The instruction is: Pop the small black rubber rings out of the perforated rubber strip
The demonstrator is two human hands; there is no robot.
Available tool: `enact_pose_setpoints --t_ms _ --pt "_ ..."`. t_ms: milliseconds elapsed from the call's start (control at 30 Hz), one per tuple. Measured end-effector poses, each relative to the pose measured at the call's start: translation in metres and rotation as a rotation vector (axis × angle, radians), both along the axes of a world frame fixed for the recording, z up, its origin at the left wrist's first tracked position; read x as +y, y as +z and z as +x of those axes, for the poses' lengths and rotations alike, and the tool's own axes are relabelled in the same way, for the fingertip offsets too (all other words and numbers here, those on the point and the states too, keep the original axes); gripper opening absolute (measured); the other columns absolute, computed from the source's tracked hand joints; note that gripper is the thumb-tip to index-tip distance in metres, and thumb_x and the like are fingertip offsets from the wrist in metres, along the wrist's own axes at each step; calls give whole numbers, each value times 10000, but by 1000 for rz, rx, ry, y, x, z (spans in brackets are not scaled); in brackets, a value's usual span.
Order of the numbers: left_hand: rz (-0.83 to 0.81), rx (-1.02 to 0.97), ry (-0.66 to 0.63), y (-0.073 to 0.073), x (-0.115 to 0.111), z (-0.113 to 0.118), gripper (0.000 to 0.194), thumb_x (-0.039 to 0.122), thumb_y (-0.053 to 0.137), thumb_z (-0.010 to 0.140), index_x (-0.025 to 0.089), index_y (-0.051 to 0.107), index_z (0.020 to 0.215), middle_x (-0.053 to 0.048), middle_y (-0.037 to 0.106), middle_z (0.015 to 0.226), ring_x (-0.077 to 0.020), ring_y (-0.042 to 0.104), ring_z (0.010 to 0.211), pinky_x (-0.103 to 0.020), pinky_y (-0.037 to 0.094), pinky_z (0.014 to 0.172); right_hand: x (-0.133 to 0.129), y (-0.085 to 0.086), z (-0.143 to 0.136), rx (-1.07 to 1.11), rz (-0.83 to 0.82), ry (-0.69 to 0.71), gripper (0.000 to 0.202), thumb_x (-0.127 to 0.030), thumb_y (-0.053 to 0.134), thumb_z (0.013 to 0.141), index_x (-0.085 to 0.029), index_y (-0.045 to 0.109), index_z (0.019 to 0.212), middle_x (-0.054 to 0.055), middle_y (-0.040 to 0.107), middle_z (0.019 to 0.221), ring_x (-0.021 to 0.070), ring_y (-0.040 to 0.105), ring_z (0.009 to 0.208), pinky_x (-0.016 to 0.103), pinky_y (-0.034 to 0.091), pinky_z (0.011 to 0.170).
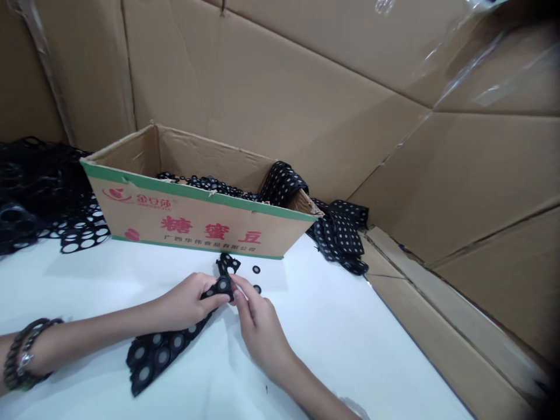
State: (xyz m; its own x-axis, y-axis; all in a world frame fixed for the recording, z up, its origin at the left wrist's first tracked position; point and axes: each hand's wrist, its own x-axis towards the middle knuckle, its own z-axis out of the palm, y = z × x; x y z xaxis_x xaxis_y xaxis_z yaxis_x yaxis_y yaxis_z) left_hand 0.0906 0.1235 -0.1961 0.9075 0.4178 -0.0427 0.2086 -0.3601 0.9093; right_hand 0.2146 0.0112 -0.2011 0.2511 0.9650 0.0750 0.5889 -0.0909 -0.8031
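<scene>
My left hand (196, 300) grips a long black die-cut sheet (163, 354) patterned with round rings, thumb on top and fingers behind. The lower end of the sheet hangs toward the left over the white table, and its upper end bends near the box. At the sheet's right edge, my right hand (260, 326) is closed in a pinch; whether a single ring is between its fingertips is hidden. One loose black ring (256, 269) lies on the table just beyond, and another ring (257, 289) is partly covered by the right hand.
Behind my hands stands an open cardboard box (210, 224) with many loose black rings (219, 186) and a folded dotted sheet (284, 182) in it. More dotted sheets (341, 230) lie to its right. Punched-out black scrap (39, 192) is heaped at left. Cardboard walls (280, 76) enclose the white table (341, 350).
</scene>
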Motion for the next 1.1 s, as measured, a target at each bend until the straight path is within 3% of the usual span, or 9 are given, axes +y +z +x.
enact_pose_setpoints --t_ms 200,400,500,533,600,700,767,867,1100 --pt "67 4 40 -7 -2 0 316 385 393 806 159 355 588 53 281 542 -79 259 515 -211 229 481 3 -1 0 160 46 13 365 -354 311 887 -194 464 1177 68 523 1119 152 500 991 281 410 848" --pt "161 0 106 -6 -6 -2 341 398 368 817 161 348 573 45 301 535 -86 277 515 -209 241 486 6 -5 -4 225 82 -1 365 -371 331 878 -193 481 1159 70 517 1107 145 471 1024 274 376 896" --pt "245 16 72 -2 -17 -7 340 371 355 830 155 419 575 31 360 520 -92 338 496 -209 272 503 10 -2 16 277 134 -181 412 -423 342 856 -147 497 1119 73 555 836 130 526 746 236 454 667" --pt "263 12 -2 -1 -22 -9 334 353 350 836 154 456 590 26 385 519 -93 358 489 -208 282 508 12 1 27 314 156 -288 439 -446 339 848 -131 490 1113 40 514 682 109 482 584 208 426 520" --pt "262 4 -151 2 -31 -13 317 324 340 844 156 521 646 18 423 528 -90 373 478 -202 292 506 13 8 46 410 166 -419 477 -473 362 830 -132 440 1155 -60 296 478 66 262 380 160 229 337" --pt "159 34 -98 3 -35 -12 337 364 351 840 150 560 685 18 435 530 -88 349 473 -197 275 470 10 16 57 449 155 -348 487 -481 384 822 -152 413 1180 -87 172 462 54 160 374 153 146 342" --pt "43 49 27 2 -30 -9 373 423 359 828 140 583 734 11 478 565 -99 382 511 -194 296 479 7 17 50 383 122 -251 468 -476 357 836 -153 425 1167 -76 223 468 59 207 384 161 187 363" --pt "-91 29 155 -1 -22 -4 420 486 375 804 130 598 823 -1 532 609 -124 442 565 -203 346 519 0 17 31 102 46 -134 413 -438 310 864 -180 427 1165 -47 350 497 80 328 424 179 254 419" --pt "-180 -68 228 -2 -19 -1 374 465 408 799 141 592 827 -16 586 698 -146 505 660 -217 386 585 -11 22 16 -458 -79 85 410 -320 218 899 -219 287 1290 -22 517 533 134 478 457 208 290 456"
